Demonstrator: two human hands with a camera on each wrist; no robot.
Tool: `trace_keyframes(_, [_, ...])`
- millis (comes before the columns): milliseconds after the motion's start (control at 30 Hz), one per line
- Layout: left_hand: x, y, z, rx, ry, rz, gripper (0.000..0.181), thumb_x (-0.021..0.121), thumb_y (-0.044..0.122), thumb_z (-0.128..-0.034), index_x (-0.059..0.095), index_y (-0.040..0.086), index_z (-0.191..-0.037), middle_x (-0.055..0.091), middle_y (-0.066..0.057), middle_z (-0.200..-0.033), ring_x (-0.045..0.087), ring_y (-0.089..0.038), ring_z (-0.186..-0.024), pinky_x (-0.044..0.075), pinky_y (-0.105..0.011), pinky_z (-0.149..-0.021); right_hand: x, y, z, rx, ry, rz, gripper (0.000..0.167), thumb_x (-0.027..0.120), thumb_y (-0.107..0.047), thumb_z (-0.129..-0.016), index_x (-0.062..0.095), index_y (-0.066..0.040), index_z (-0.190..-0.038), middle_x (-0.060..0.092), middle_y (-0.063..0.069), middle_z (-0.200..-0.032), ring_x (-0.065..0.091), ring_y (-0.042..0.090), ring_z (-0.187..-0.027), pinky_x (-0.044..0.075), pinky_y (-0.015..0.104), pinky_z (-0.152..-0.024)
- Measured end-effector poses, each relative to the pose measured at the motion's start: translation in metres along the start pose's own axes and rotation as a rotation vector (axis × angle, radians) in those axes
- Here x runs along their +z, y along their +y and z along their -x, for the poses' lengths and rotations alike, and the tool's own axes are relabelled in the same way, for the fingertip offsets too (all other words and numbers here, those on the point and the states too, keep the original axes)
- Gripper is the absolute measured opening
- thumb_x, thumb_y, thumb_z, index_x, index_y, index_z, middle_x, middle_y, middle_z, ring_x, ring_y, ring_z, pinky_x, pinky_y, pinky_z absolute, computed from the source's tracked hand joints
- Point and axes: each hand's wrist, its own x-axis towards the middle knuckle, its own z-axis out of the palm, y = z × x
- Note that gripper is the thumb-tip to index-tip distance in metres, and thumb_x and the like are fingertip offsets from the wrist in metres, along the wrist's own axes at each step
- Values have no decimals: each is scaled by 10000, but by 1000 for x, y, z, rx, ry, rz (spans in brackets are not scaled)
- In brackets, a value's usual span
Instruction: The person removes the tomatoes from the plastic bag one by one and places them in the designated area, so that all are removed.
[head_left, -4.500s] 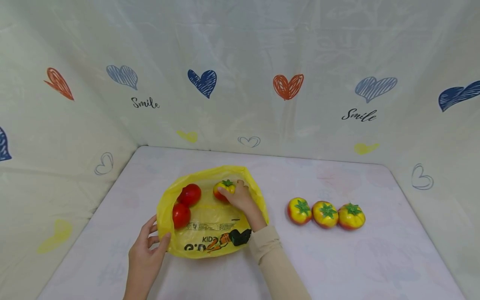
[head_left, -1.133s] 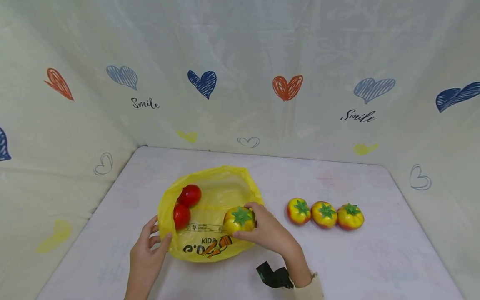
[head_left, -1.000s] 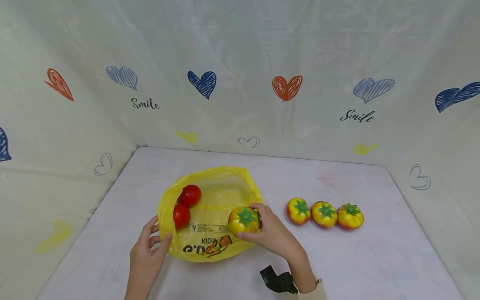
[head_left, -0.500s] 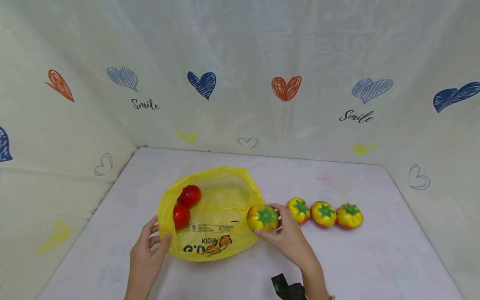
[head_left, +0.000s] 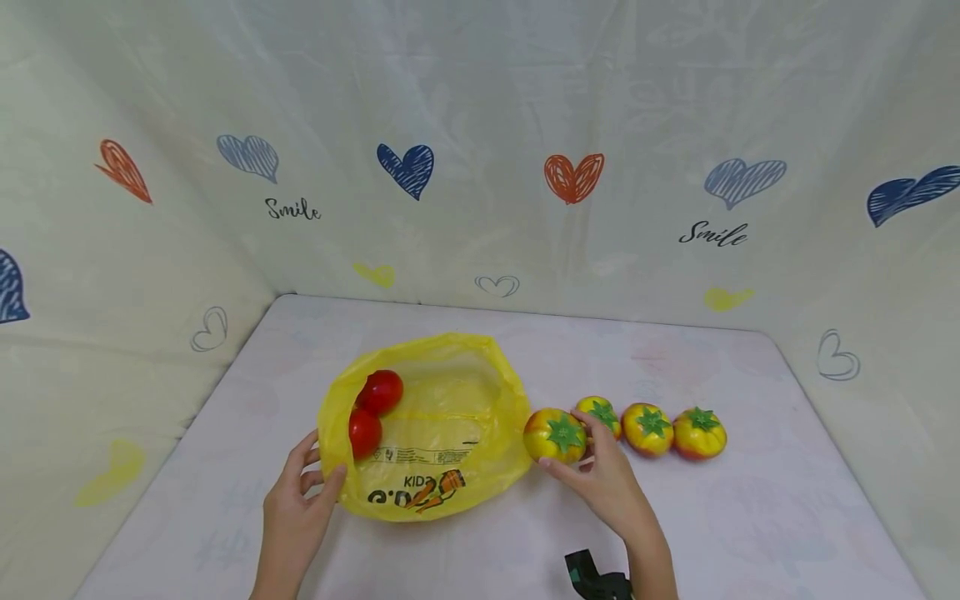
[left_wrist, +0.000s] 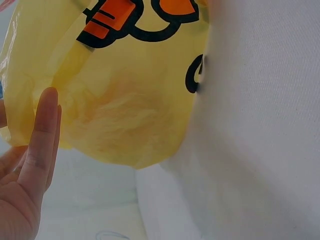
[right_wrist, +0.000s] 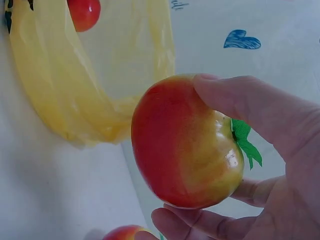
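A yellow plastic bag (head_left: 495,483) with printed lettering lies on the table, its mouth spread wide. Inside, two round red fruits (head_left: 365,433) sit against the left side; their stems are hidden. My left hand (head_left: 296,504) holds the bag's left edge, thumb in front and fingers behind. Just right of the bag, my right hand (head_left: 611,479) grips a red-and-yellow toy tomato (head_left: 549,436) with a green leaf top. In the right wrist view, thumb and fingers wrap around this toy tomato (right_wrist: 180,145), clear of the table.
Three similar toy tomatoes stand in a row to the right: the nearest one (head_left: 598,410) partly behind my right hand, a middle one (head_left: 648,429) and a far one (head_left: 701,433). White cloth with printed hearts hangs around the table (head_left: 780,500).
My right hand has taken the toy tomato out of the bag, carrying it toward the front and then right, past the bag's right rim. The left hand has stayed at the bag's left edge.
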Motion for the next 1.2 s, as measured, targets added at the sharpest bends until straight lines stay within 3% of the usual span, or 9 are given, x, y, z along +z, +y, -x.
trace_keyframes(533, [1,0,0,3,6,6,578,595,162,-902,337,113,-1416,510,-161,-1204,601,-264,-957,559,-199,-683,-14,25,0,107,3,15,827,743,-403,-758,323,-73,-1390,461,162,-1202,518,226,-964,482,273,-765])
trace_keyframes(900, [0,0,0,-20,-11,5,583,579,165,-912,315,106,-1428,495,-170,-1218,587,-282,-989,568,-239,-725,-27,47,0,197,-49,89,868,714,-454,-768,279,-39,-1394,435,209,-1327,480,256,-988,466,305,-757])
trace_keyframes(1200, [-1,0,1,-36,-27,1,592,572,175,-917,297,105,-1437,482,-168,-1230,577,-287,-1006,567,-262,-759,-33,59,3,199,-80,127,809,734,-405,-759,331,-9,-1337,475,220,-1225,496,248,-941,439,306,-735])
